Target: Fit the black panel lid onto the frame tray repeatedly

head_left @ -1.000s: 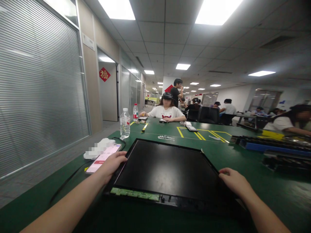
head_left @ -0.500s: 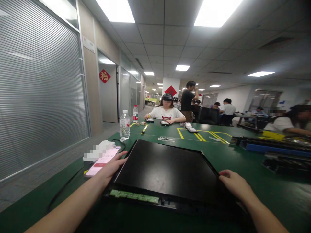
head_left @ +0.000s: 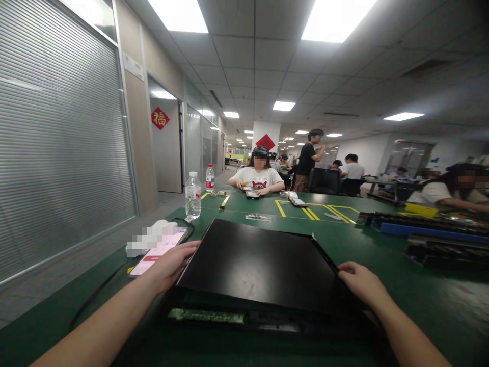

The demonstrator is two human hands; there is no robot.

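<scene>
A flat black display panel (head_left: 260,265) lies in front of me, over a black frame (head_left: 290,322). Along the near side of the frame runs a strip of green circuit board (head_left: 208,315). My left hand (head_left: 179,262) holds the panel's left edge, its fingers stretched along the side and partly hidden. At the right edge, my right hand (head_left: 361,280) grips with thumb and bent fingers; some fingertips are out of sight below the rim. Between the panel's near edge and the circuit board a dark gap shows.
Left of the panel lie a phone with a lit screen (head_left: 160,252) and a black cable (head_left: 97,290). A clear water bottle (head_left: 193,196) stands beyond. Across the green table (head_left: 382,250) a person (head_left: 260,176) works on small devices. Black and blue parts (head_left: 416,229) lie at right.
The panel's near edge has risen away from the frame, widening the dark gap by the circuit board. Both hands stay at its sides. The view has shifted slightly.
</scene>
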